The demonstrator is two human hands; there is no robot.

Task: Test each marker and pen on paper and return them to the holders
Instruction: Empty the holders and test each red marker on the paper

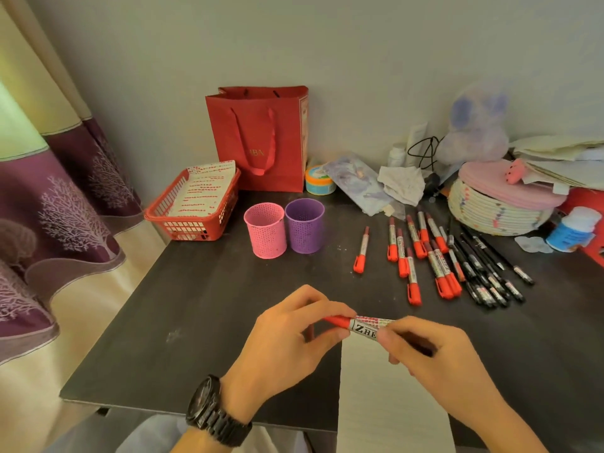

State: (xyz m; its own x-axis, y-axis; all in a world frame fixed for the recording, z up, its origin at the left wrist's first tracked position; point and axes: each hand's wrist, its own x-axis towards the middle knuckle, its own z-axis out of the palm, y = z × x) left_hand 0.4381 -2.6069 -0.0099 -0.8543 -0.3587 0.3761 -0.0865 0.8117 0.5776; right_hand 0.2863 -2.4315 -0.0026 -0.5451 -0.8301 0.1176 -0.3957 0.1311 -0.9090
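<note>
While it hangs level over the far end of the white paper (385,403) by the dark table (202,305)'s near edge, the marker (364,327) shows a red cap and a silver barrel lettered ZHE; the left hand (287,348) pinches the cap, the right hand (434,358) curls round the barrel

wall (359,44): plain pale grey, behind the surface | curtain (65,197): at left, cream with purple bands and white tree pattern, light glowing through its upper part | surface (202,305): dark, matte, against the wall | light: warm, soft
</note>
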